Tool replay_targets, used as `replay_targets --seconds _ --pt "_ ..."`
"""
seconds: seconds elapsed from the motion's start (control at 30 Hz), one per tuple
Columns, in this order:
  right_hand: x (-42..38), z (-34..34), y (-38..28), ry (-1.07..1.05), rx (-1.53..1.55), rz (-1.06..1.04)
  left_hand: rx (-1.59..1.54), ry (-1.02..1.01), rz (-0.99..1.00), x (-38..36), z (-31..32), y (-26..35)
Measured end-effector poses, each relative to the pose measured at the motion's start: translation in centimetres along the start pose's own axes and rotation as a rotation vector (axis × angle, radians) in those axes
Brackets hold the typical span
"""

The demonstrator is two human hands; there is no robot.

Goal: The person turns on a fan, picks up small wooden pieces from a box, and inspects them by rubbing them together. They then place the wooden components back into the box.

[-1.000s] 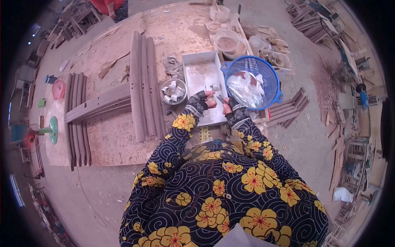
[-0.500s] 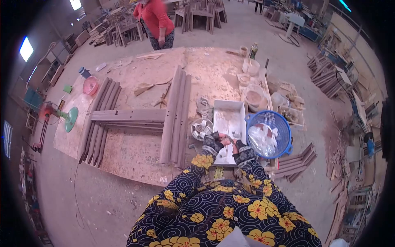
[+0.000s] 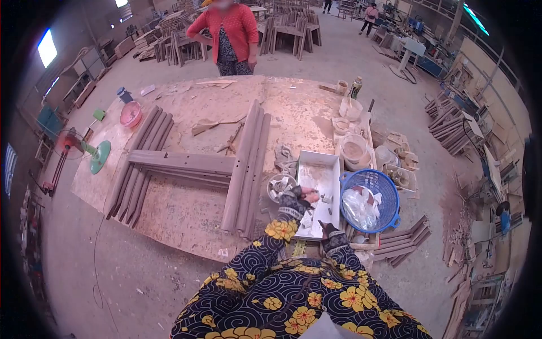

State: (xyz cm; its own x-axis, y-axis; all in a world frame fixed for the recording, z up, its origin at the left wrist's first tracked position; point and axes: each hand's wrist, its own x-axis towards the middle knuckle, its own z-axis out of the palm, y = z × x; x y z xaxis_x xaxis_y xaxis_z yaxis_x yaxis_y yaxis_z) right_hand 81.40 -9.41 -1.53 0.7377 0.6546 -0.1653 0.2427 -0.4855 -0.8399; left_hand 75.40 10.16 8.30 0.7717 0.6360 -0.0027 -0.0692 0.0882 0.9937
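Note:
My left hand (image 3: pixel 306 195), with a dark patterned cuff at its wrist, is over the left side of a white open box (image 3: pixel 319 167). Small pale and grey pieces lie in the box's near half; their kind is too small to make out. My right hand (image 3: pixel 327 229) is low at the box's near right corner, its fingers mostly hidden. Whether either hand holds something cannot be seen. Left of the box stands a round bowl (image 3: pixel 272 193) of white pieces. To the right is a blue plastic basket (image 3: pixel 390 219) with clear plastic bags (image 3: pixel 360 208) inside.
Long grooved wooden pieces (image 3: pixel 244 169) and a crosswise bar (image 3: pixel 183 161) lie on the worktable (image 3: pixel 186 214). Several tubs (image 3: pixel 354 148) stand at the right edge. A green-based fan (image 3: pixel 100 157) is at the left. A person in red (image 3: pixel 237 34) stands beyond the table.
My hands, together over the box before, have come apart: the left stays over the box, the right has drawn back to its near corner. The view has tilted up, and the person beyond shows more.

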Motion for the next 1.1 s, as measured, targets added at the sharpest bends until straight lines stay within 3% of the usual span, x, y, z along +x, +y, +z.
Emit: replay_targets --seconds 0.1,0.17,0.23,0.33,0.43,0.53,0.73,0.83,0.87,0.9,0.93,1.0,1.03,1.1 --pt "0.1 -0.2 0.4 0.089 0.003 -0.063 -0.154 -0.061 -0.075 1.1 -0.4 -1.6" --pt "-0.6 -1.9 -4.1 0.294 -0.031 -0.225 0.074 -0.09 -0.111 0.1 -0.1 -1.1" --pt "0.5 -2.4 -5.2 0.387 0.063 -0.208 -0.224 -0.201 -0.2 0.3 0.8 -7.2" --pt "1.9 -1.9 -6.8 0.34 0.189 -0.128 -0.264 -0.328 -0.38 -0.8 1.6 -7.4" --pt "2.7 -2.4 -5.8 0.136 0.099 -0.029 -0.36 -0.323 -0.375 -0.8 1.8 -9.1" --pt "2.4 -2.0 -6.3 0.163 -0.046 -0.05 -0.328 -0.298 -0.427 -1.4 1.2 -8.7" --pt "2.3 -1.6 -6.1 0.14 0.114 -0.115 -0.311 -0.218 -0.348 -1.2 1.0 -7.6" --pt "2.0 -2.1 -7.4 0.148 -0.01 -0.164 -0.488 -0.232 -0.261 -0.7 1.0 -8.9" --pt "2.5 -1.5 -5.3 0.265 -0.105 -0.211 -0.489 -0.235 -0.256 -0.6 0.8 -8.8" --pt "1.9 -2.3 -7.7 0.276 -0.164 -0.26 -0.494 -0.238 -0.259 -0.4 0.6 -8.8" --pt "1.8 -2.4 -7.5 0.352 -0.141 -0.292 -0.427 -0.202 -0.21 -0.3 0.4 -8.6" --pt "2.8 -2.4 -7.0 0.273 0.033 -0.341 -0.288 -0.143 -0.127 0.1 -0.1 -7.1" --pt "2.5 -2.5 -7.3 0.234 0.107 -0.259 -0.214 -0.117 -0.071 0.3 -0.1 -6.2" --pt "2.4 -3.2 -8.9 0.235 -0.032 -0.355 -0.214 -0.066 -0.08 0.0 0.2 -3.9"
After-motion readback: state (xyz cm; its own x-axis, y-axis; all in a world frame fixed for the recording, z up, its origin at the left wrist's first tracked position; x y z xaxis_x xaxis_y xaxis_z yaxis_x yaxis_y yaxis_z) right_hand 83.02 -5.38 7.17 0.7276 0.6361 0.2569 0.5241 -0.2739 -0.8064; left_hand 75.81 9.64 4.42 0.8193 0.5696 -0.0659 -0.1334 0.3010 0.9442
